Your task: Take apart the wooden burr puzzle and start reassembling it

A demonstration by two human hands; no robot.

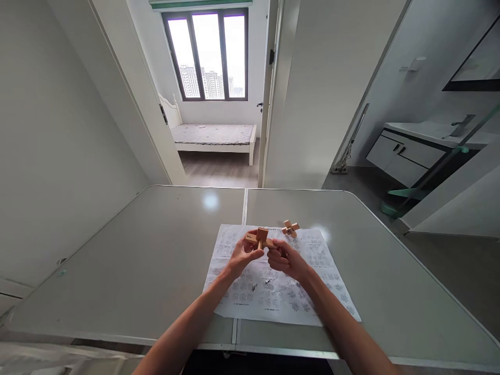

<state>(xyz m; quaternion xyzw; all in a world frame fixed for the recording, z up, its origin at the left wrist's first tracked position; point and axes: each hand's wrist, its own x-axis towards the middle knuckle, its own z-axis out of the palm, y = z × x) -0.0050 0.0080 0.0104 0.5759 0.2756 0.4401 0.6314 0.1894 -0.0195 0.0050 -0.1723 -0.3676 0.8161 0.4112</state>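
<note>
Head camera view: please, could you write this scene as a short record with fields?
Left hand: holds the wooden block cluster
Right hand: grips a wooden piece at the cluster's right side; joined or apart, unclear
Printed sheet: on the table, beneath both hands
Second cluster: at the sheet's far edge, untouched
Background: bed below the window

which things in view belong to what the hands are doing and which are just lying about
Seems part of the job:
- brown wooden blocks, held by the left hand and right hand
- white printed paper sheet beneath
- small light-wood cross-shaped piece at its far edge, probably

Seems just around:
- white-framed bed
- dark-framed window
- white sink cabinet
</note>
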